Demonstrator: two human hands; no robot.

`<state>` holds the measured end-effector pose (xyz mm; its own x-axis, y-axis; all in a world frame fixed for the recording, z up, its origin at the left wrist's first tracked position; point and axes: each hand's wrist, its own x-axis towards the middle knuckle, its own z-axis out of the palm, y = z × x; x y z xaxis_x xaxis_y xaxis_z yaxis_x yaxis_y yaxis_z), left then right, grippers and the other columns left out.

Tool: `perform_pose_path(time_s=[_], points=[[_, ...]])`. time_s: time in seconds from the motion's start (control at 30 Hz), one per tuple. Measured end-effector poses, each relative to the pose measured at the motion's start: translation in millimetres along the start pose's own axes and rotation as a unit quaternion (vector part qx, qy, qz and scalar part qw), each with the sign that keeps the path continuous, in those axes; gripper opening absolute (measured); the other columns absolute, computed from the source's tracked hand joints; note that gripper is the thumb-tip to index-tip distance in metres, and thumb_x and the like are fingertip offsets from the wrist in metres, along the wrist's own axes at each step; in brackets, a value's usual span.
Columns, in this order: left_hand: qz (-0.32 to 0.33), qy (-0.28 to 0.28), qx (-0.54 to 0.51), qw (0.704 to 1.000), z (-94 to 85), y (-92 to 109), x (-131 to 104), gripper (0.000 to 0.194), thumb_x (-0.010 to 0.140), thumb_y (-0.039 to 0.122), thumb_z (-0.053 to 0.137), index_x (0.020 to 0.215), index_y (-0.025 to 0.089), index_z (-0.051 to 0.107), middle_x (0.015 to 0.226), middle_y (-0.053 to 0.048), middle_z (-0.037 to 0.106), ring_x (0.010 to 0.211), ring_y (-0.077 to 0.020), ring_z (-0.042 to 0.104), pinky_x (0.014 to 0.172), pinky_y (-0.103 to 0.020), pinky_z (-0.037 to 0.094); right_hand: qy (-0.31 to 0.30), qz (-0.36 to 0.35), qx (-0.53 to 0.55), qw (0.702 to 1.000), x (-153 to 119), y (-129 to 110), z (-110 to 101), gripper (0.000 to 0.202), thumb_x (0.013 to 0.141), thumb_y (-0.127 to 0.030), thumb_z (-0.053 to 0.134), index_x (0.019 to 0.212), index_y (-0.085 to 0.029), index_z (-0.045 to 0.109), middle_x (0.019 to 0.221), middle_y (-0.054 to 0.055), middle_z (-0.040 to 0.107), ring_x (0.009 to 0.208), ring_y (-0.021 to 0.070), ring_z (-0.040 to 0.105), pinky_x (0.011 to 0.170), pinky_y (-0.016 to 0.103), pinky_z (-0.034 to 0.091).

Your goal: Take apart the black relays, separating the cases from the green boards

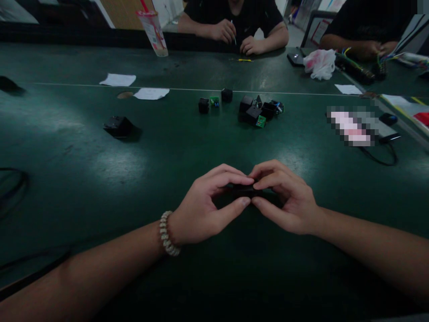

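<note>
Low over the green table (161, 156), a small dark part (243, 191) sits between my two hands. My left hand (211, 201), with a beaded bracelet at its wrist, pinches it from the left between thumb and fingertips. From the right, the thumb and fingers of my right hand (288, 194) close on the same part. The fingertips of both hands meet or nearly meet. Much of the part is hidden by the fingers, and its shape is hard to make out against the dark surface.
Beyond my hands lie several black housings (254, 114) with a green circuit board (261, 121). Another black block (119, 127) is at the left. Papers (152, 93), a cup (154, 33), a plastic bag (320, 63) and a pixelated object (350, 128) stand farther off. Two people sit opposite.
</note>
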<state>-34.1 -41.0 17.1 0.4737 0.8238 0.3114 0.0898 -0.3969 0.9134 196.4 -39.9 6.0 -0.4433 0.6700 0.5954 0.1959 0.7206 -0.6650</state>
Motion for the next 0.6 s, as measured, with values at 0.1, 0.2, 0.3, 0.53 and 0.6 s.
perform_pose_path(time_s=[0.1,0.2,0.3,0.53,0.6], points=[[0.008,0.004,0.005,1.0,1.1,-0.2,0.7,0.029,0.091,0.011,0.078,0.118,0.018,0.08,0.119,-0.012,0.074,0.107,-0.0214,0.078,0.086,-0.03,0.07,-0.002,-0.005,0.0,1.0,1.0,0.0,-0.9,0.02,0.094,-0.013,0.071,0.111,-0.024,0.067,0.114,0.01,0.068,0.104,0.0232,0.072,0.084,0.041,0.064],[0.011,0.016,0.019,1.0,1.8,0.2,1.0,0.028,0.09,0.012,0.079,0.117,0.019,0.082,0.119,-0.012,0.077,0.107,-0.0225,0.079,0.087,-0.031,0.071,0.003,-0.006,-0.007,1.0,1.7,-0.2,-1.2,0.019,0.094,-0.013,0.071,0.108,-0.025,0.067,0.113,0.01,0.069,0.102,0.023,0.072,0.084,0.042,0.064],[0.007,0.024,0.046,0.999,1.5,1.1,0.5,0.028,0.09,0.014,0.08,0.117,0.021,0.084,0.12,-0.012,0.079,0.106,-0.0232,0.08,0.086,-0.031,0.071,0.008,0.006,-0.002,1.0,1.7,-0.7,-0.5,0.017,0.094,-0.013,0.072,0.105,-0.024,0.067,0.112,0.01,0.07,0.101,0.0228,0.072,0.085,0.042,0.064],[0.006,0.024,0.083,0.996,3.5,2.3,-1.0,0.027,0.091,0.016,0.077,0.118,0.021,0.082,0.126,-0.013,0.079,0.108,-0.0234,0.081,0.085,-0.031,0.072,0.013,0.069,0.045,0.996,-1.1,-1.5,2.8,0.016,0.094,-0.014,0.072,0.105,-0.024,0.067,0.114,0.01,0.068,0.103,0.0233,0.072,0.082,0.039,0.063],[0.013,0.015,0.094,0.995,4.7,2.4,-1.9,0.033,0.089,0.018,0.079,0.122,0.021,0.079,0.129,-0.013,0.077,0.112,-0.0249,0.078,0.083,-0.032,0.072,0.017,0.086,0.047,0.995,-1.6,-2.1,3.1,0.016,0.095,-0.016,0.072,0.108,-0.023,0.067,0.115,0.01,0.067,0.101,0.0227,0.071,0.076,0.036,0.063]])
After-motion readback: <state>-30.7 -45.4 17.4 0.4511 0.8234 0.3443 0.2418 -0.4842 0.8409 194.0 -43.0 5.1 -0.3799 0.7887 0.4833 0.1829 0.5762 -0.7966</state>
